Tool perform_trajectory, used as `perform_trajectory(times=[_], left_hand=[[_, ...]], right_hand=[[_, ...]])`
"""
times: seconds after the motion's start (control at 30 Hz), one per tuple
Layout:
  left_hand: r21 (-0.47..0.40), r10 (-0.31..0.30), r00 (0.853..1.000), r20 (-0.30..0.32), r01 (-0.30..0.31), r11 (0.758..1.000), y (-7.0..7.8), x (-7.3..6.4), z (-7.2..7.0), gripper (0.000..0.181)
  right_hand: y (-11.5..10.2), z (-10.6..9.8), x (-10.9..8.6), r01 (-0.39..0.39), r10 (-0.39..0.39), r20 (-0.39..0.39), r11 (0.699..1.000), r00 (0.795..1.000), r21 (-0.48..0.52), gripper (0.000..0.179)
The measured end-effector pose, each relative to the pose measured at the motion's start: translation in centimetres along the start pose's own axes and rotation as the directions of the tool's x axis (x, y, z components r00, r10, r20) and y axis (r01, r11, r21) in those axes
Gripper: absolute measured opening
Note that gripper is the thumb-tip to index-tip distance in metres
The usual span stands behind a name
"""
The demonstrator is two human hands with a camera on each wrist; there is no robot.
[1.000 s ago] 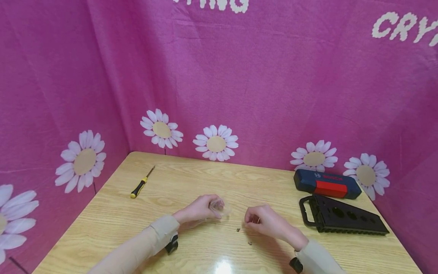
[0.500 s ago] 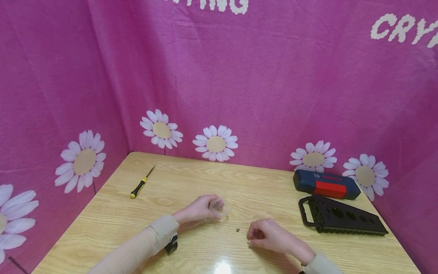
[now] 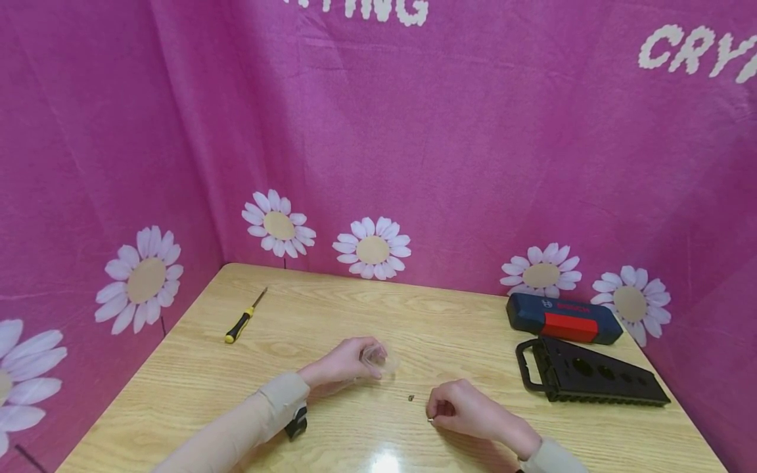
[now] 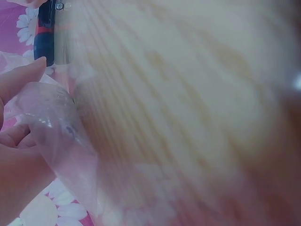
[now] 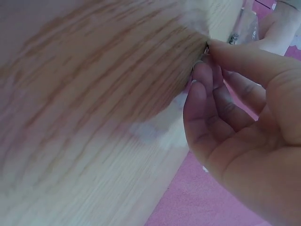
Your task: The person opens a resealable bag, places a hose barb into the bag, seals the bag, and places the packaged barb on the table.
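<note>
My left hand (image 3: 345, 360) holds a clear plastic bag (image 4: 61, 127), its mouth spread toward the right. Small dark specks show through the film in the left wrist view. To the right, my right hand (image 3: 464, 408) is low at the tabletop, thumb and fingertips pinching a small metal piece (image 3: 430, 420). Too little of that piece shows to tell its kind. Another small metal piece (image 3: 411, 398) lies on the wood between the hands; it also appears beyond the thumb in the right wrist view.
A yellow-and-black screwdriver (image 3: 239, 324) lies at the left of the wooden table (image 3: 331, 302). At the right are a blue-and-red Bosch case (image 3: 564, 318) and a black holder with a handle and holes (image 3: 603, 372). A pink flowered cloth (image 3: 443, 151) hangs behind the table.
My right hand has come down toward the near edge, to the nearer small metal piece, and now pinches it. The left hand and bag have stayed in place.
</note>
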State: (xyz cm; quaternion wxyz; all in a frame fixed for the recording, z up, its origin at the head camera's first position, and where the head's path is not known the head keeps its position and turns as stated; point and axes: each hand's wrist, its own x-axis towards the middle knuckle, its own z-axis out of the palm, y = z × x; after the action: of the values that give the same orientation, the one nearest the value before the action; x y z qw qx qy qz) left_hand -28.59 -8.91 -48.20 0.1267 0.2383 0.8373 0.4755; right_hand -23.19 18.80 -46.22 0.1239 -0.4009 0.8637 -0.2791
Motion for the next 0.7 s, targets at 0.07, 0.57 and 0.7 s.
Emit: perform_trajectory(times=[0.07, 0.57, 0.7], left_hand=[[0.0, 0.0, 1.0, -0.001, 0.0, 1.0, 0.0, 0.0, 0.0, 0.028], [-0.001, 0.006, 1.0, -0.001, -0.006, 1.0, 0.3, -0.2, 0.0, 0.031], [-0.002, 0.01, 1.0, -0.006, -0.01, 1.0, 0.2, -0.1, 0.0, 0.03]], right_hand=[[-0.1, 0.0, 0.1, 0.006, -0.006, -0.005, 1.0, 1.0, -0.018, 0.009], [-1.2, -1.5, 2.6, 0.017, -0.024, -0.157, 0.999, 0.987, -0.046, 0.009], [-1.2, -2.1, 3.7, -0.005, -0.005, -0.215, 0.999, 0.977, -0.043, 0.009]])
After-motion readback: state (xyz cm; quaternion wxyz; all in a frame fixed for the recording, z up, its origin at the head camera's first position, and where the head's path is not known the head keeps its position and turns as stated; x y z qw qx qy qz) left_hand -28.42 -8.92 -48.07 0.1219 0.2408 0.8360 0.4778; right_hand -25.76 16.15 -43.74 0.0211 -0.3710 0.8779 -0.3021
